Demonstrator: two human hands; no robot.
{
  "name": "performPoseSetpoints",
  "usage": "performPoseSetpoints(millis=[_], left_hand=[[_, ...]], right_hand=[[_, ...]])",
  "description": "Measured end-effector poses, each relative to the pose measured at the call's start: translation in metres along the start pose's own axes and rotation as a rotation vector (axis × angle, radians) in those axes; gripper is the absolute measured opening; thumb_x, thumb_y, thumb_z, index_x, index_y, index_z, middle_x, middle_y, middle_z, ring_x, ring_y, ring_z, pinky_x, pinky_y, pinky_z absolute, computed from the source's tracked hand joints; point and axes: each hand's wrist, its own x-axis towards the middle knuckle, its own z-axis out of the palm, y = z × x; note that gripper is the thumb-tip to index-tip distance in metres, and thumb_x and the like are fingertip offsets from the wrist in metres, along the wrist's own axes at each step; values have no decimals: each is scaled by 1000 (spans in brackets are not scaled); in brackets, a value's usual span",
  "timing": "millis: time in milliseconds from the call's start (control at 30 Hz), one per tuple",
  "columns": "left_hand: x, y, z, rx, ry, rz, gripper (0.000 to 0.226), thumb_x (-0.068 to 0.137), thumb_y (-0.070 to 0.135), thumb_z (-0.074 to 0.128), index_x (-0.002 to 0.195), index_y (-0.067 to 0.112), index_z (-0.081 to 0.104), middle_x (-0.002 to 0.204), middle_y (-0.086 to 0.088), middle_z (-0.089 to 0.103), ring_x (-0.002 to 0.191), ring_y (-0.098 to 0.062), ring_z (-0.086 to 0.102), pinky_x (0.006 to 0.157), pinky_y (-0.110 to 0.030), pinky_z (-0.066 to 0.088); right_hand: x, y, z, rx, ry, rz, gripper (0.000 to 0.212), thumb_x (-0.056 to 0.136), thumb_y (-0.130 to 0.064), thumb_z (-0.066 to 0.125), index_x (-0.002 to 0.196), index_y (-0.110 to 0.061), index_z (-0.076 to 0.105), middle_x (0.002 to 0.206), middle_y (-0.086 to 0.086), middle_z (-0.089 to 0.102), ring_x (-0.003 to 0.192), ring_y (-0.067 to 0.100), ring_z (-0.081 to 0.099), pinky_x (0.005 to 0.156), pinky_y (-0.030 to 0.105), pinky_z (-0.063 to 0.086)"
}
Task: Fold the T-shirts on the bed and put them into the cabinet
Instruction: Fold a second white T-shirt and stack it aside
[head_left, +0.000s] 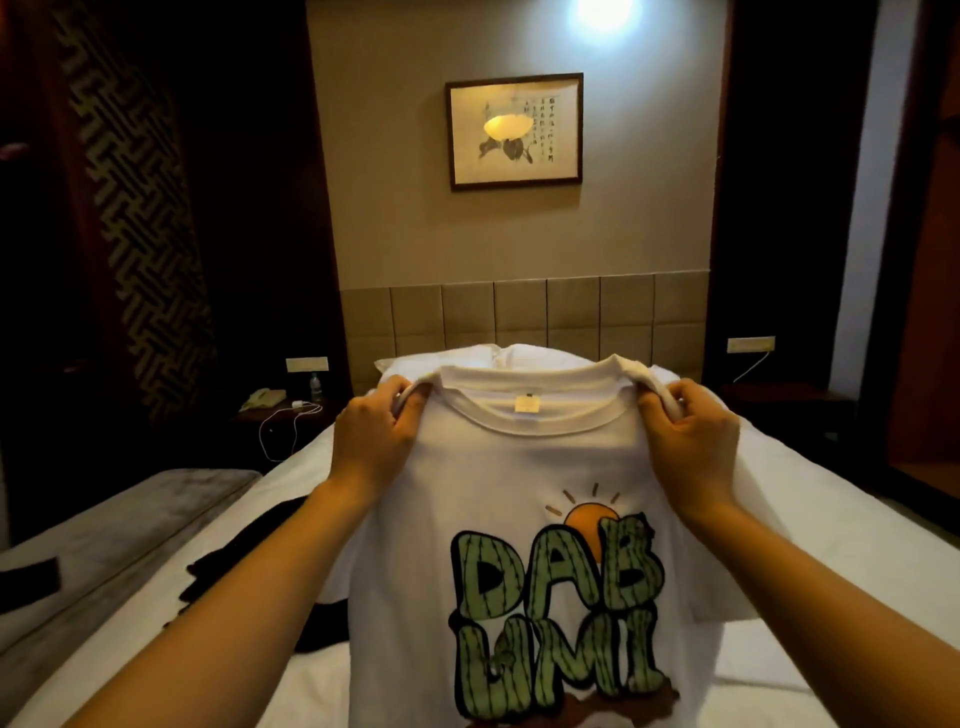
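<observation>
The white T-shirt (524, 467) with the green cactus-letter print hangs in the air above the bed (810, 561), its printed side toward the camera. The left hand (376, 434) pinches one shoulder beside the collar, and the right hand (685, 434) pinches the other, each grip curled tight on bunched fabric. This looks like the opening of the fold: the shirt is held up to straighten it. Next it likely needs laying flat on the bed, print down. A dark garment (249, 571) lies on the bed to the left, partly behind the left forearm. The shirt's hem is cut off below, and no cabinet shows.
</observation>
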Motion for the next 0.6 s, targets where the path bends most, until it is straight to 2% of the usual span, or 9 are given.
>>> performPoseSetpoints(millis=[67, 200, 300, 467, 600], left_hand=[[-17, -14, 12, 27, -61, -37, 36, 96, 50, 47, 74, 23, 53, 52, 12, 39, 47, -16, 45, 43, -26, 24], [-56, -48, 41, 73, -199, -134, 37, 97, 51, 50, 76, 21, 54, 52, 5, 42, 50, -26, 49, 44, -29, 25], [-86, -69, 62, 103, -309, -206, 39, 99, 48, 52, 77, 16, 56, 53, 0, 45, 48, -22, 48, 42, -32, 26], [-133, -102, 105, 156, -447, -324, 43, 101, 47, 50, 74, 14, 53, 56, -7, 47, 49, -23, 49, 46, -39, 35], [-159, -130, 141, 208, -521, -395, 46, 101, 49, 48, 69, 15, 47, 57, -8, 45, 50, -22, 47, 46, -36, 29]], right_hand=[[-19, 15, 9, -35, -51, 53, 26, 95, -27, 65, 75, -12, 59, 62, -1, 53, 53, 9, 47, 50, 22, 31], [-58, 56, 28, -100, -181, 184, 33, 96, -33, 63, 73, -10, 60, 60, 3, 57, 53, 21, 51, 49, 30, 33], [-89, 81, 41, -144, -282, 286, 34, 97, -34, 60, 73, -11, 58, 58, 1, 54, 52, 19, 50, 48, 30, 33], [-127, 126, 67, -204, -434, 428, 36, 99, -35, 56, 70, -15, 51, 57, -4, 50, 54, 17, 48, 49, 31, 32], [-147, 159, 91, -241, -518, 511, 39, 100, -36, 54, 66, -18, 47, 58, -1, 51, 55, 19, 48, 49, 34, 29]])
